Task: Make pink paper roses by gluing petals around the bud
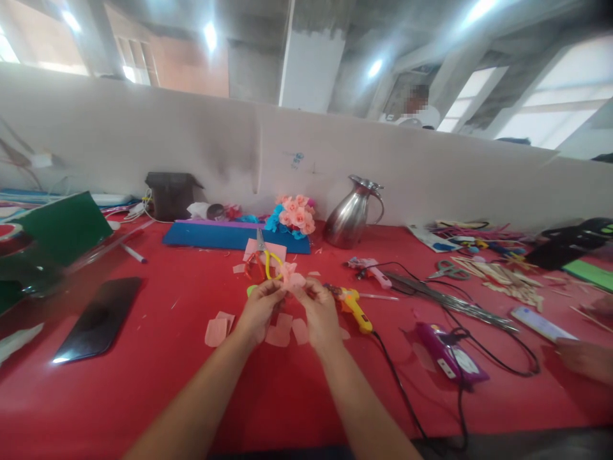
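A small pale-pink paper flower (289, 276), ruffled on top with a smooth, rounded petal at its front, is held above the red desk (119, 402), pinched in a narrow grip by the left hand (261, 311) and right hand (320, 313). Flat, rounded pink paper pieces (278, 335) lie below.

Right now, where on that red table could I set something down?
The red tabletop between the black slab and the pink paper pieces by the left hand looks bare; another patch lies below the slab. Crowding starts by the right hand: a yellow glue gun, then a purple device farther right.
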`<state>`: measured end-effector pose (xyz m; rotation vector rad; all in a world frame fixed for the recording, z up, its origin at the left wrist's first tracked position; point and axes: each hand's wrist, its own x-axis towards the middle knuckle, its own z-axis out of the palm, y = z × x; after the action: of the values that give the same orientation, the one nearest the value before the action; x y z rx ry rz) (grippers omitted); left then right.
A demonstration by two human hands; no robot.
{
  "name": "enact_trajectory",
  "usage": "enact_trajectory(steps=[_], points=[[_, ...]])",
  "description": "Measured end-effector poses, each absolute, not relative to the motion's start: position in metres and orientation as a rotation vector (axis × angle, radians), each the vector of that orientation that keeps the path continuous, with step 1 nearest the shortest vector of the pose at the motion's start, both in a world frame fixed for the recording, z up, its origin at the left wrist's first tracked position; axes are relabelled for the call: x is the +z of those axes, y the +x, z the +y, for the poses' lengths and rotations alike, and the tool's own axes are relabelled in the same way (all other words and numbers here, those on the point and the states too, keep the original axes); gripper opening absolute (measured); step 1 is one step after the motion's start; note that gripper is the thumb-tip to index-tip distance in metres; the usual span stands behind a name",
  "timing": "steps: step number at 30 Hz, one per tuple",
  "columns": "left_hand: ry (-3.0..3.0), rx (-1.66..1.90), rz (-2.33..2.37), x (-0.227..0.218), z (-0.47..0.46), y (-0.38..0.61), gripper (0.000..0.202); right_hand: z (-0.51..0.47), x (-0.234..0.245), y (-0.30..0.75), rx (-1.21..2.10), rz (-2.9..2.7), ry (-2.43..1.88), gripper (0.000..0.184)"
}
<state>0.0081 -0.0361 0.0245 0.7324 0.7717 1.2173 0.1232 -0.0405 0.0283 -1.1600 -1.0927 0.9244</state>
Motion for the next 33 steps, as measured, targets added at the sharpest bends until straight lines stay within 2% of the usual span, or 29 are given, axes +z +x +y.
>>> enact_trajectory(steps=[15,24,33], points=[[0.746,1.158,0.748,0.0226,-0.0377,0.0096,0.014,-0.0408,0.0285,0.1239,0.46,-1.27,-1.316,0.021],[0.746,1.158,0.703,0.0259,-0.0406,0.0091,0.015,-0.0444,0.0306,0.1197,0.338,-1.291,-1.275,0.018],[0.676,1.127,0.698,0.0229,-0.0394,0.0097,0.021,-0.0455,0.0232,0.1154,0.347,-1.224,-1.256,0.027]])
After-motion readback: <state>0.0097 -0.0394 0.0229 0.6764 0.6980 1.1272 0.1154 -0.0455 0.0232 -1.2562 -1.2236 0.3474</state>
